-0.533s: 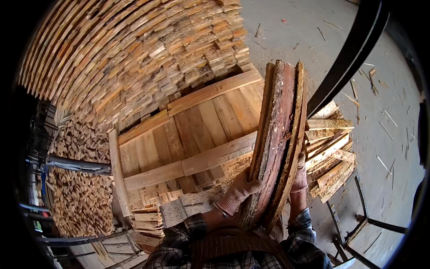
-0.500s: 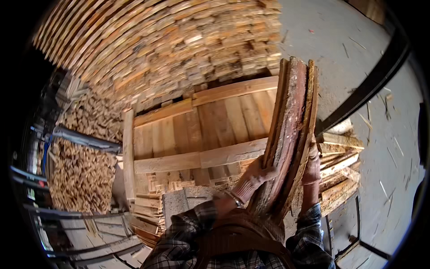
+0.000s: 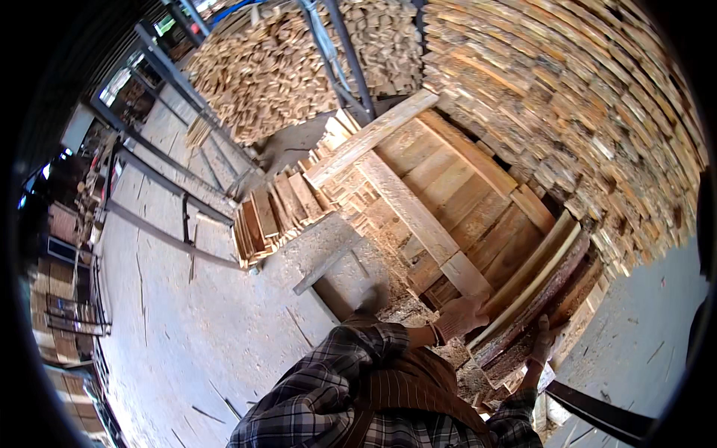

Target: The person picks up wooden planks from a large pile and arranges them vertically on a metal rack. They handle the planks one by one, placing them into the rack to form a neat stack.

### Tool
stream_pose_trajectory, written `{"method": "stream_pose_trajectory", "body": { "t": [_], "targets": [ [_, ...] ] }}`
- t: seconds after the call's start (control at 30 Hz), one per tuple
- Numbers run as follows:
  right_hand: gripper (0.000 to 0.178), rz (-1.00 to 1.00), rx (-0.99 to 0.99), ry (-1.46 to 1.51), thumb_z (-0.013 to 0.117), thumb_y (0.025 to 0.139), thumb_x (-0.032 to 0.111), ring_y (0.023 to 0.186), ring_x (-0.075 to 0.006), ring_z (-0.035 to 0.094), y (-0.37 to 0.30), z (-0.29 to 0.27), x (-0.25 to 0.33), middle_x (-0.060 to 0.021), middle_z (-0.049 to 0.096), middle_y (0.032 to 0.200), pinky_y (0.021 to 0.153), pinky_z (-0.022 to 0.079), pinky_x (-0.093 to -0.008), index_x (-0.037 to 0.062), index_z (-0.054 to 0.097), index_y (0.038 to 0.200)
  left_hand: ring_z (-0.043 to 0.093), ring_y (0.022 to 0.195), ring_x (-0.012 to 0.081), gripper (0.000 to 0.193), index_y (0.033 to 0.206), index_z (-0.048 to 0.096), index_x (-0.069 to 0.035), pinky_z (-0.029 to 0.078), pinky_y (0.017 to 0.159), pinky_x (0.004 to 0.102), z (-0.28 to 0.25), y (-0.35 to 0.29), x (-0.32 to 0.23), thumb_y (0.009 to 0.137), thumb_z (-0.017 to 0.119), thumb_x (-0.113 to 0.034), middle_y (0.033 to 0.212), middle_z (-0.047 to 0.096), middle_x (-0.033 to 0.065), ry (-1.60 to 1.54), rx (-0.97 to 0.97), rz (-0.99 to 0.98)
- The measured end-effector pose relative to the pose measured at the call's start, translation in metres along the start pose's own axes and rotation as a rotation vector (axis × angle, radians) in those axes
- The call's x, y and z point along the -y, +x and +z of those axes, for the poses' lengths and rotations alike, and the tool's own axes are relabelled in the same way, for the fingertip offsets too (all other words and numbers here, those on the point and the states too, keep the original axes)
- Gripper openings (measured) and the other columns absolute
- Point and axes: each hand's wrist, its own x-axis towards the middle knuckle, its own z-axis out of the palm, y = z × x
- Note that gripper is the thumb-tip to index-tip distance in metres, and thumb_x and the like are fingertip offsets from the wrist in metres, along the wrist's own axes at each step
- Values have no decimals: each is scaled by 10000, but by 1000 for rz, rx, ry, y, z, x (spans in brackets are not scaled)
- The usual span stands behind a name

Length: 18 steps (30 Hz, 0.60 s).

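Largest in the view is the grey concrete floor (image 3: 179,321), strewn with splinters. A tall stack of sawn boards (image 3: 575,112) fills the upper right; a broad heap of short wood pieces (image 3: 261,78) lies at upper centre, behind upright metal posts (image 3: 352,63). Between these and the wearer is a low stack of planks (image 3: 448,190), its upper layer laid side by side, with longer boards running across them. Dark metal rails (image 3: 157,168) stand over the floor at left. The bundle of rough boards (image 3: 526,299), one reddish and bark-edged, lies slantwise along the right end of the low stack; whether it rests there or is held just above cannot be told. A row of shorter boards (image 3: 276,210) leans beside the low stack. The left hand (image 3: 459,319), gloved, grips the bundle's left edge; the right hand (image 3: 544,342) clasps its opposite side, thumb uppermost.
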Motion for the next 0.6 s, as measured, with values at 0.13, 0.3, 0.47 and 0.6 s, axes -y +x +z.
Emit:
{"method": "stream_pose_trajectory", "body": {
  "t": [0.13,0.3,0.47,0.6],
  "targets": [
    [996,-20,49,-48,651,861,491,1358,-370,351,14,-4,-20,-303,289,1490,1142,268,-393,-68,120,1491,681,868,265,516,1276,571,-73,532,755,365,-64,-60,62,833,703,-301,961,700,133,-310,-174,-81],
    [678,-194,253,-498,618,880,299,1052,-420,574,37,-33,27,-274,532,1283,914,467,-438,-61,388,1406,656,815,198,504,1236,608,-51,516,721,321,-111,-160,217,818,721,-309,945,692,118,-367,-710,-590],
    [502,-22,599,246,575,922,175,890,-140,618,-72,38,195,-48,636,1071,733,518,-256,58,481,1400,653,829,208,600,1258,584,-10,518,737,323,-178,-217,328,776,720,-341,942,690,132,-658,-886,-864],
    [560,21,1190,228,675,858,83,836,-118,606,-194,215,235,-41,627,1012,736,530,-270,40,493,1386,614,734,155,713,1309,513,55,505,645,306,-231,-232,453,758,751,-330,891,675,113,-579,-1136,-962]
  ]
}}
